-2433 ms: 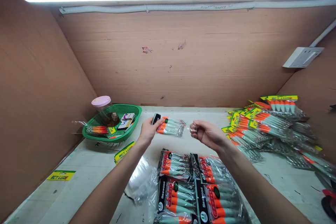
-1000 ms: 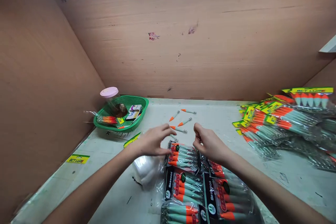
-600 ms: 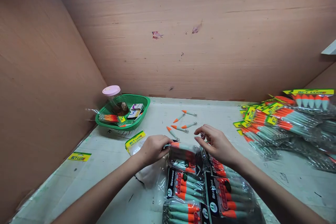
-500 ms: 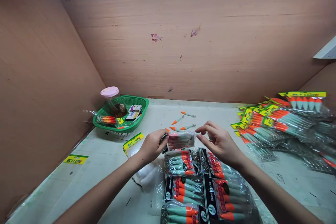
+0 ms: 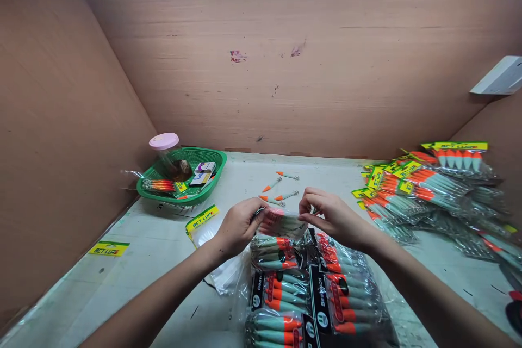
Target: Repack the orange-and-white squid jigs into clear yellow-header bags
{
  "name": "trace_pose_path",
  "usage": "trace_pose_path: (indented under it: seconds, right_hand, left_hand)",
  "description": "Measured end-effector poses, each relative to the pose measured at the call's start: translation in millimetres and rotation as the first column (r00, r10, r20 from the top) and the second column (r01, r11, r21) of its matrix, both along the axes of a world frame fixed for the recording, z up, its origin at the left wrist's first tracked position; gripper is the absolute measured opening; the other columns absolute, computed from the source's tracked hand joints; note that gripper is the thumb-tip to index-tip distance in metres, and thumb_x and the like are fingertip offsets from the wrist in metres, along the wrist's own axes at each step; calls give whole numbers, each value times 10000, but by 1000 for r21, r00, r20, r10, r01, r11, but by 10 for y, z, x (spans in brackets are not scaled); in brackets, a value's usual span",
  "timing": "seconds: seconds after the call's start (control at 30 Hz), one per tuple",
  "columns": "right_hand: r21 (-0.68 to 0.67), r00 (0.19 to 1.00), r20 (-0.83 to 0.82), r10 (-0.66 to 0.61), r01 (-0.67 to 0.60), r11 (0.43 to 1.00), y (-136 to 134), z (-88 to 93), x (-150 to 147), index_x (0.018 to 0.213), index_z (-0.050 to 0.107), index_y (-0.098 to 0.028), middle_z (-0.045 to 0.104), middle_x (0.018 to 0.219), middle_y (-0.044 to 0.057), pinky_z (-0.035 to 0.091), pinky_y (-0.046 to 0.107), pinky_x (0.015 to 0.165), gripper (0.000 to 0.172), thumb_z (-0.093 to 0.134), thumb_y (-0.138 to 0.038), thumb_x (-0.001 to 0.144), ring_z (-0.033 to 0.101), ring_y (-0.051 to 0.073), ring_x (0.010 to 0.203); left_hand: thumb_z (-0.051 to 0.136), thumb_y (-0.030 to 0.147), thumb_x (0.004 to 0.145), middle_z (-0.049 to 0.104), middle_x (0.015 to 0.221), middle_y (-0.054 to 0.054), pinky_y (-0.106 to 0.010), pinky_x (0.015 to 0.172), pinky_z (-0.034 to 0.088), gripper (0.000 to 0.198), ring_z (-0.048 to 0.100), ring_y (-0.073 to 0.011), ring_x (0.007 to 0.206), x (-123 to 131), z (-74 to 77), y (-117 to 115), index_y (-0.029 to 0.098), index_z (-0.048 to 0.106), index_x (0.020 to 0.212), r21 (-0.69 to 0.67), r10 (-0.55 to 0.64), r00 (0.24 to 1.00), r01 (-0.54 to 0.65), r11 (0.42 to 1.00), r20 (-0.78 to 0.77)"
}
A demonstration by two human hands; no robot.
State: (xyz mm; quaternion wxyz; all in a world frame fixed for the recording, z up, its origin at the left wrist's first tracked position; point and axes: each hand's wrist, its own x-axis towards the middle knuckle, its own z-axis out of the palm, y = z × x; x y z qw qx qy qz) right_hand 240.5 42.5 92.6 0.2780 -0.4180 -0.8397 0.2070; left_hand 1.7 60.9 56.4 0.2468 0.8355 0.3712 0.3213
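Observation:
A small clear packet of fishing lures [image 5: 283, 224] is stretched between my hands, above the packs in front of me. Its left end is pinched in my left hand [image 5: 240, 227]. My right hand [image 5: 332, 216] closes its fingertips on the right end. Directly below, black-labelled packs of orange and pale green lures [image 5: 287, 291] lie in a large clear bag [image 5: 240, 310]. Just beyond my hands are several loose lures [image 5: 287, 196]. Beside my left forearm rest clear bags with yellow BCT LURE headers [image 5: 203, 218].
A green basket [image 5: 212, 187] at the back left holds a pink-lidded jar [image 5: 164, 141], a small box and a lure pack. Filled yellow-headed packs [image 5: 424, 190] are heaped at the right. A yellow label [image 5: 109, 249] lies at left. Wooden panels [image 5: 261, 92] enclose the table.
My right hand has moved in from beside the packet and now grips its right end. The left hand keeps its hold. The whole view has shifted slightly.

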Motion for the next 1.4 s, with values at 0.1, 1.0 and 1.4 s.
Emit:
trace_pose_path:
  seconds: [0.1,1.0,1.4]
  right_hand:
    - [-1,1000,-13,26,-26,1000,-23,-20,-18,735,541,-207,564,771,33,411,267,602,140,512,-231,870,517,148,686]
    - [40,957,112,267,-273,961,-47,65,-41,968,565,-173,580,913,60,453,272,657,88,555,-157,882,532,157,819]
    - [-104,907,165,387,-375,921,-118,266,-39,779,540,-166,500,782,17,383,229,595,183,448,-126,932,440,113,675]
  left_hand:
    - [379,318,920,623,753,-41,-284,707,423,251,557,-176,703,2,22,1,204,579,819,4,19,1000,-19,1000,15]
    - [396,340,895,564,708,12,-236,645,395,241,503,-137,666,128,106,113,185,549,792,-210,-70,994,86,974,79]
    - [424,339,858,485,631,35,-248,618,354,224,441,-140,628,128,3,259,198,505,704,-320,47,993,-12,947,104]
